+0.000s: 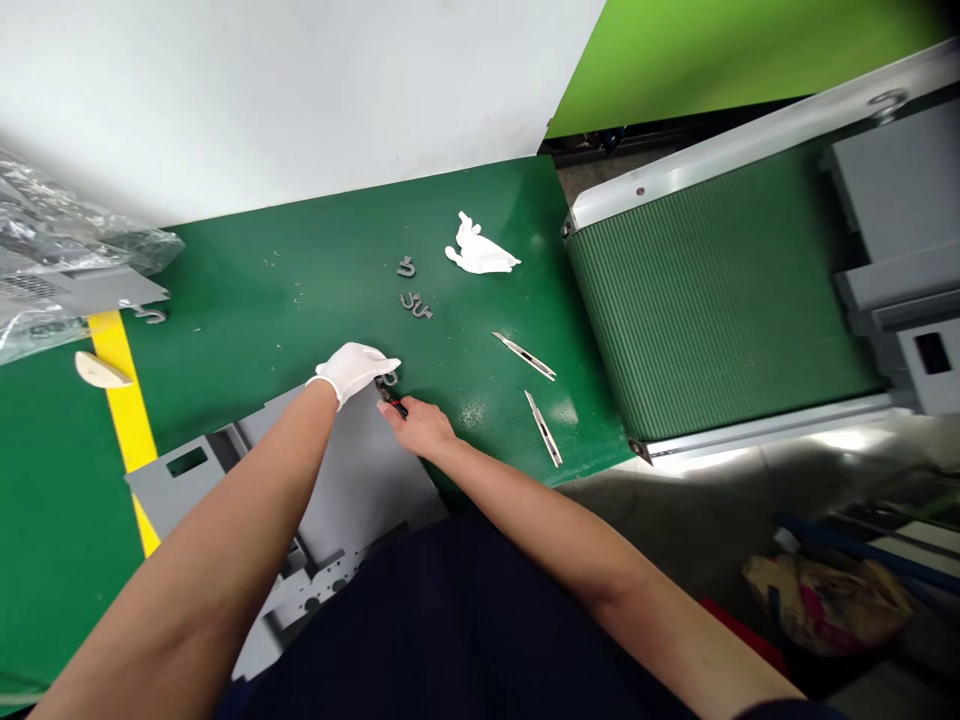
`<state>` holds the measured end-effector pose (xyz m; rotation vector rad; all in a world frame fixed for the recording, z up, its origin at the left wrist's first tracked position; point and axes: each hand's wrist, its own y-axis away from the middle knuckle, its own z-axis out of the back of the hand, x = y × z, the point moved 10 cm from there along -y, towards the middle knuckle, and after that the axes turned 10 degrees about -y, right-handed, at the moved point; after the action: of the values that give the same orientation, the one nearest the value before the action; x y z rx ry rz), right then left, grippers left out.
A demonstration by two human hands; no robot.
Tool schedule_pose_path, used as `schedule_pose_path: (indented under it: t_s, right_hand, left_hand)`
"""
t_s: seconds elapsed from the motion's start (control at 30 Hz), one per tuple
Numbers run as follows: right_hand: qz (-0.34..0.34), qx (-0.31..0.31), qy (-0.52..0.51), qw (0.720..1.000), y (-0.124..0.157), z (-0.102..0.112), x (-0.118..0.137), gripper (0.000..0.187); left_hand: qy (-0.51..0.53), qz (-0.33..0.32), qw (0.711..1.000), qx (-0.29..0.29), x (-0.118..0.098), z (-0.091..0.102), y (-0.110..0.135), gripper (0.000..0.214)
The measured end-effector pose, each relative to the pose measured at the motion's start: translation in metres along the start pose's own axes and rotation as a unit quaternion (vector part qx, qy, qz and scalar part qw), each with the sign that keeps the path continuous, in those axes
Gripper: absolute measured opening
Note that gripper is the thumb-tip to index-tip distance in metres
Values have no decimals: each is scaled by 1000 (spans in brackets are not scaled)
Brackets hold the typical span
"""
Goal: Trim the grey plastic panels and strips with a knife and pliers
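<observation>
Here we are at the grey metal panel [352, 480], right in front of you, and the action sits at its far edge: a small U-shaped grey piece [389, 379] is there, under your fingers! Your gloved left hand [354, 372] is right on it, though I can't tell whether those fingertips pinch it or only touch. Your bare right hand [422, 427] is wrapped round red-and-black pliers [394, 403], their nose at the piece, jaw gap too small to judge. Beyond the panel, more U-shaped pieces [416, 305] lie loose, and past them a white glove [481, 252]. Right of the panel, two slim knives [525, 356] [544, 430], any lettering too small to read. Farther right of it, the ribbed green conveyor belt [720, 300]; left of it, clear plastic wrapping [67, 225], any print unreadable
</observation>
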<state>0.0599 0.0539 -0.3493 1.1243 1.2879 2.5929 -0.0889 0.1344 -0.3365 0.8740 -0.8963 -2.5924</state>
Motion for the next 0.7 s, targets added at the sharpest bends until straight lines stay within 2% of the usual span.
schedule_pose_path:
  t_s: [0.17, 0.5, 0.7]
  right_hand:
    - [0, 8, -18, 1000, 1, -1, 0, 71]
    - [37, -17, -11, 999, 3, 4, 9, 73]
    - [30, -28, -2, 999, 3, -2, 13, 68]
  left_hand:
    - [1, -3, 1000, 0, -2, 1, 0, 41]
    - [36, -21, 999, -3, -1, 11, 15, 45]
    - [36, -10, 999, -9, 2, 15, 23, 42]
